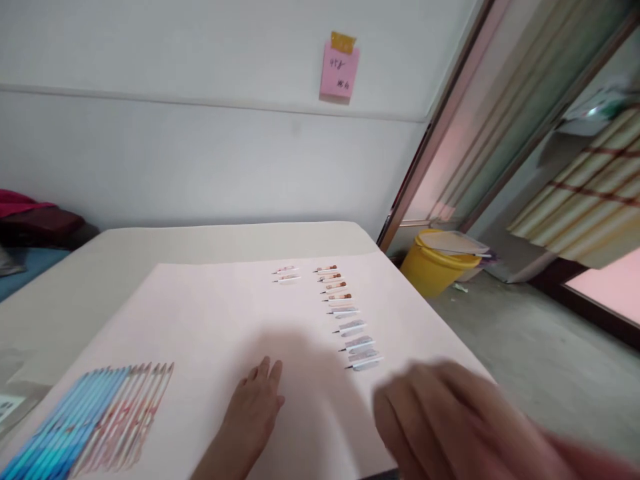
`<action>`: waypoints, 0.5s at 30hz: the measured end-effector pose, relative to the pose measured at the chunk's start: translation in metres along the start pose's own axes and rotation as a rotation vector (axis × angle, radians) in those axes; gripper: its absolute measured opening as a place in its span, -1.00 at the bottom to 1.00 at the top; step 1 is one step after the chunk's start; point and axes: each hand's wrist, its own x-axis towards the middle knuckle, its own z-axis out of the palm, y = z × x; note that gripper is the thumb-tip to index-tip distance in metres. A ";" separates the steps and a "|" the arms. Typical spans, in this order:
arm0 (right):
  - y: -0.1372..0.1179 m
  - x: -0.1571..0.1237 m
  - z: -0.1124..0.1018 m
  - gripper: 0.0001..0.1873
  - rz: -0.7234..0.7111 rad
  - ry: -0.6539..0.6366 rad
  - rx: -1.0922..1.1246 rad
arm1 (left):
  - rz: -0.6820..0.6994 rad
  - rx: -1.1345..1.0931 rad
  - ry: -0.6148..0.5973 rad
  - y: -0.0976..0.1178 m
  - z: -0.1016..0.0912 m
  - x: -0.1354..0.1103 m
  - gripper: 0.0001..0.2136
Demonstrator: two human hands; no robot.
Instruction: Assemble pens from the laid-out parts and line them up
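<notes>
My left hand (255,407) lies flat on a large white sheet (215,313) with its fingers stretched out and nothing in it. My right hand (440,420) hovers close to the camera at the lower right, blurred by motion, so I cannot make out its fingers. Just beyond it a column of several small pens with white caps (345,313) lies in a row on the sheet. Two more small pens (286,274) lie to the left of the column's far end. A fanned row of blue and pink pen packets (95,420) lies at the sheet's lower left.
The sheet covers a beige table (150,243) set against a white wall. A pink note (340,70) is taped to the wall. A yellow bucket with a lid (435,263) stands on the floor at the right. Red cloth (30,213) lies at the far left.
</notes>
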 end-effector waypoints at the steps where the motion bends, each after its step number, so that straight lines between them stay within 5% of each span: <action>1: 0.002 0.018 0.001 -0.47 0.007 0.087 0.116 | -0.010 -0.002 0.030 -0.003 0.000 0.000 -0.47; 3: 0.012 0.051 0.004 -0.67 0.066 0.327 0.522 | -0.041 -0.019 0.103 -0.013 -0.001 0.001 -0.43; 7: 0.046 0.085 0.009 -0.75 0.261 0.449 1.022 | -0.108 -0.072 0.290 -0.036 -0.004 0.002 -0.37; 15: 0.076 0.080 0.019 -0.70 0.400 0.423 1.170 | -0.120 -0.100 0.319 -0.043 -0.001 0.001 -0.36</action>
